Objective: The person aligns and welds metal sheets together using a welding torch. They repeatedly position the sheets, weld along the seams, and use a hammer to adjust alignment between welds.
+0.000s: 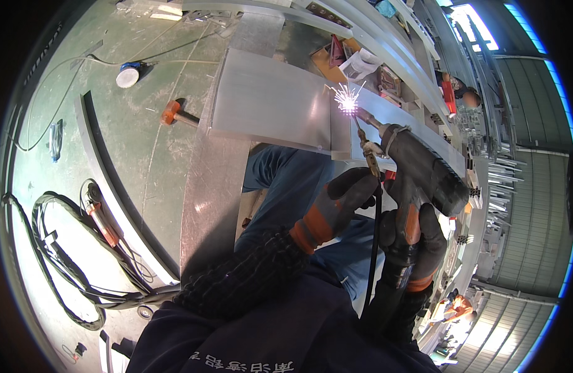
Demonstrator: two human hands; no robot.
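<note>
My right hand [420, 233], in a grey and orange glove, grips the handle of a black welding torch [423, 165]. The torch's nozzle points up and left at a bright arc throwing sparks. A brass wire-feed tube [369, 158] runs alongside the nozzle, with a black hose hanging below it. My left hand [336, 202], gloved alike, has its fingers curled against that tube; its fingertips are partly hidden. Under the arc lies a silver metal panel [268, 99], at its seam with a narrow upright metal strip [340, 130].
A metal beam [212, 193] supports the panel. On the green floor at left lie an orange mallet [170, 112], an angle grinder [130, 73], a curved metal strip [106, 155] and coiled black cables [41, 248]. Long metal profiles [380, 43] stretch behind. Other people work at far right.
</note>
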